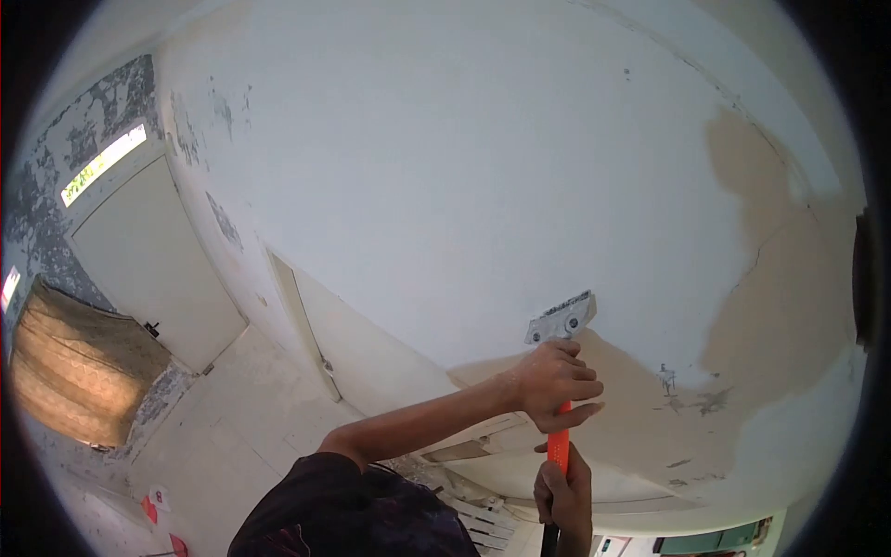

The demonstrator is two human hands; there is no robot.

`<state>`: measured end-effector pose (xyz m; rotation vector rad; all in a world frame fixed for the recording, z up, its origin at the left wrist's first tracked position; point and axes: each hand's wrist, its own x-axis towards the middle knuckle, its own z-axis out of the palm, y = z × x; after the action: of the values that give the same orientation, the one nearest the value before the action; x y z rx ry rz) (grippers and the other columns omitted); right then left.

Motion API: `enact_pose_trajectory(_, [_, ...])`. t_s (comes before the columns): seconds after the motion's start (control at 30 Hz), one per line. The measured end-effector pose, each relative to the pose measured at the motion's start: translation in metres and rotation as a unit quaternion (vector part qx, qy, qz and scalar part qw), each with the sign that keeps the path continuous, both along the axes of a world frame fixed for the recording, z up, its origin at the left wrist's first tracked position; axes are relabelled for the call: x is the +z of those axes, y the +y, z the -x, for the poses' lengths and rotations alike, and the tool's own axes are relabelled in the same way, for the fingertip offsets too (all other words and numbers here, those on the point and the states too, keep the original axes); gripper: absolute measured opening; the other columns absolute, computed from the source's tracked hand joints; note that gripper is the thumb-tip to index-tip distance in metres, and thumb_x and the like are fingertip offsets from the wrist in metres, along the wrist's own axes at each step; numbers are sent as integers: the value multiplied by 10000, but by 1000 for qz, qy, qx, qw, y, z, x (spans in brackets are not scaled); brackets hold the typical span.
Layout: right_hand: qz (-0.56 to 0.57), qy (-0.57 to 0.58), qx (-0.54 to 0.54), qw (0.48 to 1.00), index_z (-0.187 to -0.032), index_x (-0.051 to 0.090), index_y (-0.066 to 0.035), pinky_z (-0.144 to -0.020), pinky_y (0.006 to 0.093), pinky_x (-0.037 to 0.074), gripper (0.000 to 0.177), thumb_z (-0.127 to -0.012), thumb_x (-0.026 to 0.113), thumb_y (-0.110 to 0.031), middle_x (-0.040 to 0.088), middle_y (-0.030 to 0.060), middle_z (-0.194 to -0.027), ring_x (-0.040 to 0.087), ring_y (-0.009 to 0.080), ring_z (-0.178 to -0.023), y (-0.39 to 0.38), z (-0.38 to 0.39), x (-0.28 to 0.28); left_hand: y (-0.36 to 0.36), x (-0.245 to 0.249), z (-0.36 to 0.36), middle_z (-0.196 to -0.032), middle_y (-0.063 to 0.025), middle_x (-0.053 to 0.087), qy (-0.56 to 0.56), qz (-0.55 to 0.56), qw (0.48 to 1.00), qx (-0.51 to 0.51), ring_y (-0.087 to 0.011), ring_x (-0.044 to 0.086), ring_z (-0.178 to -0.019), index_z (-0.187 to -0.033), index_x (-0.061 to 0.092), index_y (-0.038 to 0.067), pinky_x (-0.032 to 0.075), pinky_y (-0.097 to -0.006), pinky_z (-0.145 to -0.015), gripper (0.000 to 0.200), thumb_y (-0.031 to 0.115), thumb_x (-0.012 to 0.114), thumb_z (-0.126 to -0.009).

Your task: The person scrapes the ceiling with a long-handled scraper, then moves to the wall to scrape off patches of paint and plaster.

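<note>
A wall scraper with a wide metal blade head [561, 319] and an orange handle [558, 449] is held up in front of the white wall [445, 176]. My left hand [558, 385] is closed round the upper handle, just below the blade head. Lower down, my right hand [563, 492] grips the handle near its black end. The blade's dark, dirty edge points up toward the wall; whether it touches cannot be made out. Peeled grey patches [710, 401] and a bare beige area mark the wall right of the scraper.
A pale door [158, 265] and a brown curtain [79, 362] are at the left, by a wall with flaking grey paint. Another door [362, 343] is set in the wall before me. A white slatted item [487, 529] stands low, near a green object [715, 540].
</note>
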<state>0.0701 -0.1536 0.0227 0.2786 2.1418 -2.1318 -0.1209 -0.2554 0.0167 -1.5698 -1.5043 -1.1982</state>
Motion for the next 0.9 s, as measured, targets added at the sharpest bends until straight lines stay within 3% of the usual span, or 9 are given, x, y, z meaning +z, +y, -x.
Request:
enact_pose_trajectory(0.17, [47,-36,-7,998,-1206,488,16,-388,214,281,282,-972,506,-139,425,-35,-582,369,39,-431,-3,7,-9,-1,-3,1,-534,-44,516,-15,45,999,-13,-274,475,-452,-704,582,96,375,-381,-568,203,257,648,-810])
enact_pose_trajectory(0.23, [82,-15,-19,996,-1207,488,15,-401,211,287,276,-968,507,-121,419,-41,-595,381,37,-453,-4,11,-24,-1,-4,6,-568,-5,518,42,50,998,-10,-209,498,-464,-769,628,108,349,-337,-524,139,233,684,-792])
enact_pose_trajectory(0.33, [8,36,-18,999,-1183,478,33,-329,224,242,272,-967,466,-132,379,-23,-568,308,52,-375,-17,10,-27,-6,-5,8,-570,-3,519,38,83,996,-21,-202,515,-475,-766,621,112,361,-335,-536,137,231,686,-787])
enact_pose_trajectory(0.9, [-43,-32,-21,998,-1240,500,-3,-431,208,278,289,-977,522,-123,416,-52,-608,362,37,-454,7,1,-22,10,-22,-7,-571,-12,533,-30,17,999,16,-219,502,-490,-710,608,115,368,-347,-559,150,223,687,-778])
